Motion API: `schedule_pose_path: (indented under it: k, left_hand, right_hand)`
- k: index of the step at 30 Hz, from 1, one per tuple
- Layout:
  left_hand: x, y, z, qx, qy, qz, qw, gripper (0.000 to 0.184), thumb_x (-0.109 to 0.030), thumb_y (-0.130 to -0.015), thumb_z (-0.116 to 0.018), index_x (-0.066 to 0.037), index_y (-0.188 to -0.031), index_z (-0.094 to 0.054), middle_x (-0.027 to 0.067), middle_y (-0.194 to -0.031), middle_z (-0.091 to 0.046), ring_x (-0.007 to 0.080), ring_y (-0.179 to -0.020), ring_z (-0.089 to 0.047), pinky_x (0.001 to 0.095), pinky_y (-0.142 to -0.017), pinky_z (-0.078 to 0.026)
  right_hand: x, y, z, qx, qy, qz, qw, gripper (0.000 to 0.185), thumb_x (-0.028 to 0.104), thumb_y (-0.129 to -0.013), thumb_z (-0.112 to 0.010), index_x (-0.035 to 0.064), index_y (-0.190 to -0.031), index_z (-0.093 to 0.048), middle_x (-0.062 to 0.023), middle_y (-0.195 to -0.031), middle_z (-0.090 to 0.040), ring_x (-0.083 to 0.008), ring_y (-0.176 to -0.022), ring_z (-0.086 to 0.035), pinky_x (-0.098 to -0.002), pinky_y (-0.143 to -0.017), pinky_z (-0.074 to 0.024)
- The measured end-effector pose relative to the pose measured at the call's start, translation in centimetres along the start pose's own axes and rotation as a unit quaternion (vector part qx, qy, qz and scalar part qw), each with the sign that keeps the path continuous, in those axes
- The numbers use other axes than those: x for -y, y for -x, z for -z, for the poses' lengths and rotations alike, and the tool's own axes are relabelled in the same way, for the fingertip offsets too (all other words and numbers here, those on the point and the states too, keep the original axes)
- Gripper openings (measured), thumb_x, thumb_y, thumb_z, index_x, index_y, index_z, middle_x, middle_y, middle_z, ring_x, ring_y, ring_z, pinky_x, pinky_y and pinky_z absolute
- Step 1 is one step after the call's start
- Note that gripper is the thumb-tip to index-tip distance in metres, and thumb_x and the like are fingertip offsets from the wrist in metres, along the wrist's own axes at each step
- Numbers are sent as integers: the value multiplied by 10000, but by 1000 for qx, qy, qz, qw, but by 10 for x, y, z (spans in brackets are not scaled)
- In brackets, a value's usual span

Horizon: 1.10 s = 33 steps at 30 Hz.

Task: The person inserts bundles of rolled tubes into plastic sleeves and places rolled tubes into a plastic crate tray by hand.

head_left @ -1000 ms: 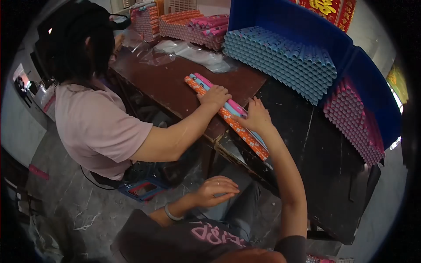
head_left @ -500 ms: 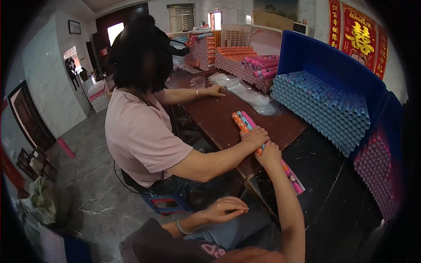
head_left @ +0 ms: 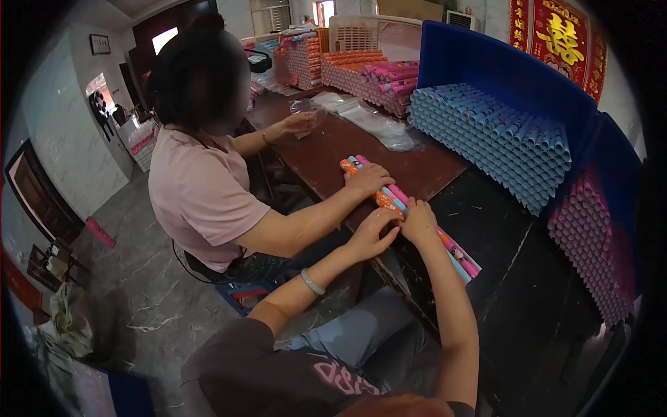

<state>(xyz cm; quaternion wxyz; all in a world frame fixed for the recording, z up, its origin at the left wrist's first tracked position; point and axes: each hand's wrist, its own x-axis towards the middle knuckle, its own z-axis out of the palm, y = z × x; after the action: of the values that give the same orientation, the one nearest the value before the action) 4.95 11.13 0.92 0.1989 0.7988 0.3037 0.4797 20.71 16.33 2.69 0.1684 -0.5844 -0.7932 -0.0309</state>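
Note:
Several patterned tubes in orange, blue and pink lie in a bundle across the table's near edge. My right hand is closed over the tubes, with pink and blue ends sticking out below it. Beside it, my left hand, below a pale bangle, reaches the near end of the orange tube with its fingertips. Its thumb is apart from the fingers. A co-worker's hand rests on the bundle's far part. The co-worker's other hand pinches a clear plastic bag.
Clear bags lie on the brown table. Blue tubes are stacked against a blue bin, with pink tubes to the right. Orange tubes stand behind. The co-worker sits close at left.
My left hand has risen from near my lap to the tubes. The co-worker's far hand has lifted a clear bag. The co-worker's near hand and my right hand are now farther apart.

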Motion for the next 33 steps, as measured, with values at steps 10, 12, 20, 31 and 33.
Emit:
schedule_pose_path:
  k: [10,12,20,31,33]
  left_hand:
    - [35,-66,22,195,-282,-201,917,1021,-709,-598,-650,38,-1265,-449,227,-1310,-457,336,-1280,-381,464,-1111,-188]
    - [38,-76,20,236,-258,-193,917,959,-703,-590,-661,34,-1182,-495,211,-1200,-518,335,-1173,-460,452,-1060,-268]
    - [38,-72,17,241,-276,-222,904,777,-688,-574,-684,-5,-927,-566,137,-865,-594,292,-836,-574,358,-742,-442]
    - [44,-79,32,223,-301,-270,887,608,-565,-590,-720,-48,-870,-566,115,-820,-603,294,-807,-604,368,-728,-463]
    - [42,-82,42,215,-324,-262,883,563,-522,-588,-729,-53,-852,-567,110,-806,-605,295,-792,-607,374,-720,-468]
  right_hand:
    - [-26,73,48,15,-46,46,998,698,342,-699,-719,-69,-1203,-468,-208,-1062,-563,-343,-1009,-525,-385,-885,-442]
    - [-32,88,55,11,-49,51,997,693,342,-705,-718,-78,-1199,-475,-212,-1069,-562,-345,-1016,-521,-387,-889,-437]
    - [-32,104,63,8,-47,43,998,693,335,-705,-723,-80,-1203,-477,-220,-1086,-566,-355,-1021,-524,-395,-893,-431]
    - [-25,95,61,-27,-67,87,994,651,280,-706,-723,-82,-1189,-481,-232,-1057,-575,-377,-980,-539,-408,-879,-435]
    - [-19,88,60,-39,-66,87,993,644,267,-706,-723,-80,-1191,-481,-239,-1068,-570,-384,-981,-540,-411,-879,-436]
